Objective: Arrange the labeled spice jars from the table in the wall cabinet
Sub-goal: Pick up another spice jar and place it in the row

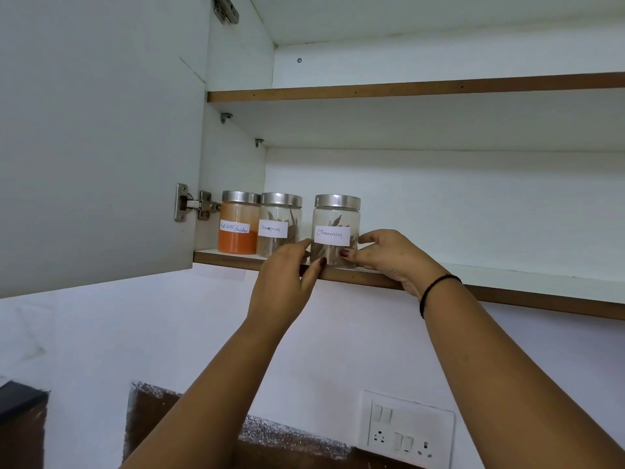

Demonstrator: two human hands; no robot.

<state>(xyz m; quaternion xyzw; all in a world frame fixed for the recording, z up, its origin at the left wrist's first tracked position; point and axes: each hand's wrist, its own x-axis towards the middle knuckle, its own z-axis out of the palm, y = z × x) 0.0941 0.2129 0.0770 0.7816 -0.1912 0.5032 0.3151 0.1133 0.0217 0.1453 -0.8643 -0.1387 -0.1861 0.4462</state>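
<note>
Spice jars — three, round clear glass with steel lids — stand on the lower shelf of two in a white, brown-edged wall cabinet: an orange chilli powder jar just beside the left cinnamon jar, and the right cinnamon jar at the front edge, gripped low by curled fingers of the left hand and right hand.

From where I stand, three jars: one chilli jar and two marked cinnamon, the left cinnamon jar and the right cinnamon jar. Three steel lids and three paper labels, one per jar. Two hands, left hand and right hand; one wristband. Two shelves, upper shelf and lower shelf. Two hinges, top hinge and lower hinge. One door, one switchboard.
</note>
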